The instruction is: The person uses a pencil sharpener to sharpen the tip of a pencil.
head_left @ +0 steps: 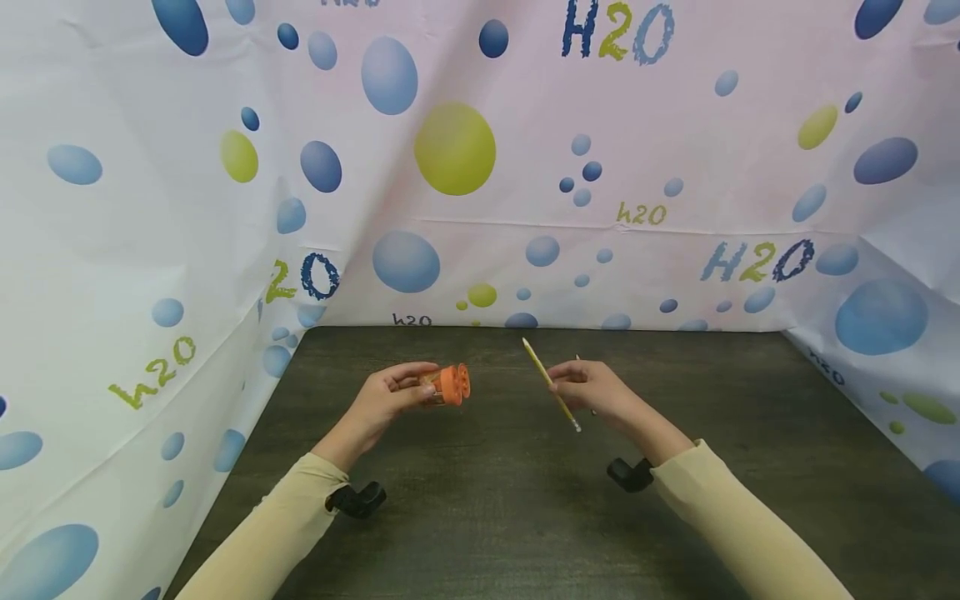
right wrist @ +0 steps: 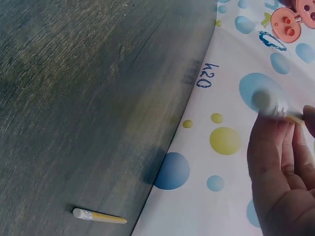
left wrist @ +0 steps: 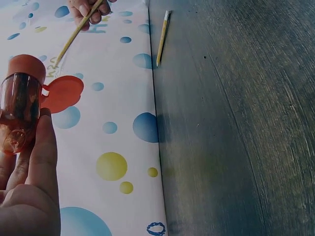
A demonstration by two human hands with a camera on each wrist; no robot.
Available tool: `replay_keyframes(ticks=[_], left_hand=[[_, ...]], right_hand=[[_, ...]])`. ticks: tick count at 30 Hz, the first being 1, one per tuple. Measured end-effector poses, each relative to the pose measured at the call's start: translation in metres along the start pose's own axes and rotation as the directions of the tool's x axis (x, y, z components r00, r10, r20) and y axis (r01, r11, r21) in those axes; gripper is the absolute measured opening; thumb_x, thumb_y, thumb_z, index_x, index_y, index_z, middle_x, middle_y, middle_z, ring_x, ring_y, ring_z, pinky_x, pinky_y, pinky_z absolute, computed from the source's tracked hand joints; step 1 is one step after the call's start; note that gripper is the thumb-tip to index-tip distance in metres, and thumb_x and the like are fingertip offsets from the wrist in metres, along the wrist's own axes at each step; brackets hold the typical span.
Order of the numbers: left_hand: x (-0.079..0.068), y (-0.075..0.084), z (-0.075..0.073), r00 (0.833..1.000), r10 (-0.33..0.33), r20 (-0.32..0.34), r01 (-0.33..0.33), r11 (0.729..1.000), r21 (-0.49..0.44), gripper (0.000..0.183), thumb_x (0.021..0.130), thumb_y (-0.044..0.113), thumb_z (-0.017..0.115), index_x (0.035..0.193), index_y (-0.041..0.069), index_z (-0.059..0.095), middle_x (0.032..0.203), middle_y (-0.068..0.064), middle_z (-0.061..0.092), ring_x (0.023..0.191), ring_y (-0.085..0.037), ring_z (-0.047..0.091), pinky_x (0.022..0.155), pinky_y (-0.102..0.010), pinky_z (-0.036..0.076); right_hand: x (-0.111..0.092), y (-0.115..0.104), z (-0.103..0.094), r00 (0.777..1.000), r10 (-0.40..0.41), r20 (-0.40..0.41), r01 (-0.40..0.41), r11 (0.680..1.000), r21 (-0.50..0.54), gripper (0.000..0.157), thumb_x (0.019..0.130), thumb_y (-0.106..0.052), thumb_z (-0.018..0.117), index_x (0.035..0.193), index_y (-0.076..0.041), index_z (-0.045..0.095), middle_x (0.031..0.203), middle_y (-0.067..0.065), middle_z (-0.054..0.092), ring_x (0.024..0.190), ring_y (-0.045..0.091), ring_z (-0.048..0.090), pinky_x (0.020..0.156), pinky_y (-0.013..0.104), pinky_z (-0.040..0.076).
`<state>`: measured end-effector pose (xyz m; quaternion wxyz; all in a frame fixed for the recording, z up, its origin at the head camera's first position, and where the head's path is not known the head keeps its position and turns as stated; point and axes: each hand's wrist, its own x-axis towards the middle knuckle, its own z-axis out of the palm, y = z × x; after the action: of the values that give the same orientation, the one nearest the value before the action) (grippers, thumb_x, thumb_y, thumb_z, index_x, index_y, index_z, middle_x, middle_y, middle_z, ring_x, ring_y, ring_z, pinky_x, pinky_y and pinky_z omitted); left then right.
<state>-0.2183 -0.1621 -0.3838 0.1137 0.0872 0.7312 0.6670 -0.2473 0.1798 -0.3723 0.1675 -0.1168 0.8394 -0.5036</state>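
My left hand [head_left: 382, 407] grips an orange pencil sharpener [head_left: 450, 387] with a see-through body. Its round cap [left wrist: 64, 93] is flipped open, and holes show in its end [right wrist: 306, 12] in the right wrist view. Across from it, my right hand [head_left: 592, 392] pinches a yellow pencil [head_left: 537, 362] with a white eraser. The pencil slants above the table, eraser end low and towards me, apart from the sharpener. A second yellow pencil [left wrist: 163, 39] lies on the table behind my right hand, mostly hidden in the head view; its eraser [right wrist: 78, 213] shows in the right wrist view.
Both hands are over a dark wooden table [head_left: 480, 517]. A white sheet [head_left: 525, 200] with blue and green dots and H2O lettering hangs behind the table and along both sides. Each wrist wears a black camera mount [head_left: 356, 500].
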Motion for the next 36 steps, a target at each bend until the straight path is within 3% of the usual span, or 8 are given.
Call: replay_keyframes(ticks=[6,11,18,21,29,36], left_hand=[[-0.002,0.003,0.001,1.0,-0.001,-0.002,0.001,1.0,0.014,0.054,0.098,0.014,0.068,0.146,-0.004,0.052,0.123,-0.001,0.072,0.096,-0.003,0.072,0.1,-0.039,0.058],[-0.003,0.003,0.002,1.0,-0.011,-0.002,0.011,1.0,0.016,0.052,0.098,0.013,0.066,0.145,-0.005,0.052,0.121,-0.002,0.072,0.095,-0.004,0.072,0.095,-0.032,0.059],[-0.004,0.004,0.004,1.0,-0.016,-0.007,0.016,0.998,0.055,0.051,0.099,0.016,0.067,0.144,-0.003,0.054,0.127,-0.01,0.071,0.102,-0.005,0.069,0.106,-0.051,0.053],[-0.003,0.004,0.005,1.0,-0.018,-0.006,0.019,0.998,0.056,0.051,0.098,0.016,0.067,0.144,-0.002,0.055,0.128,-0.012,0.07,0.102,-0.006,0.068,0.108,-0.054,0.052],[-0.003,0.007,0.01,1.0,-0.011,0.007,0.01,0.996,0.086,0.05,0.098,0.017,0.068,0.143,-0.002,0.056,0.13,-0.016,0.069,0.104,-0.007,0.068,0.104,-0.046,0.056],[-0.004,0.008,0.013,1.0,0.007,0.019,-0.009,0.995,0.098,0.051,0.098,0.017,0.069,0.142,-0.003,0.056,0.13,-0.018,0.069,0.104,-0.008,0.069,0.1,-0.04,0.058]], right_hand=[[-0.01,-0.005,-0.001,0.999,-0.043,0.016,0.043,0.998,-0.039,0.038,0.104,-0.014,0.058,0.137,0.005,0.059,0.121,0.025,0.068,0.102,0.027,0.068,0.087,0.042,0.06],[-0.015,-0.006,0.0,0.996,-0.084,0.028,0.086,0.995,-0.042,0.035,0.104,-0.012,0.058,0.135,0.005,0.061,0.115,0.021,0.069,0.094,0.027,0.067,0.083,0.041,0.06],[-0.018,-0.01,0.002,0.991,-0.128,0.042,0.132,0.986,-0.106,0.033,0.105,-0.012,0.058,0.133,0.004,0.062,0.116,0.023,0.069,0.094,0.02,0.066,0.089,0.051,0.061],[-0.02,-0.012,0.003,0.989,-0.139,0.042,0.143,0.981,-0.128,0.033,0.104,-0.012,0.059,0.132,0.004,0.063,0.116,0.022,0.07,0.092,0.017,0.066,0.087,0.05,0.061],[-0.022,-0.015,0.004,0.98,-0.189,0.057,0.196,0.967,-0.163,0.031,0.104,-0.012,0.059,0.129,0.004,0.065,0.107,0.019,0.072,0.086,0.02,0.063,0.073,0.032,0.056],[-0.025,-0.018,0.01,0.96,-0.273,0.053,0.278,0.929,-0.244,0.029,0.103,-0.012,0.061,0.127,0.001,0.069,0.11,0.02,0.074,0.089,0.016,0.07,0.074,0.032,0.06]])
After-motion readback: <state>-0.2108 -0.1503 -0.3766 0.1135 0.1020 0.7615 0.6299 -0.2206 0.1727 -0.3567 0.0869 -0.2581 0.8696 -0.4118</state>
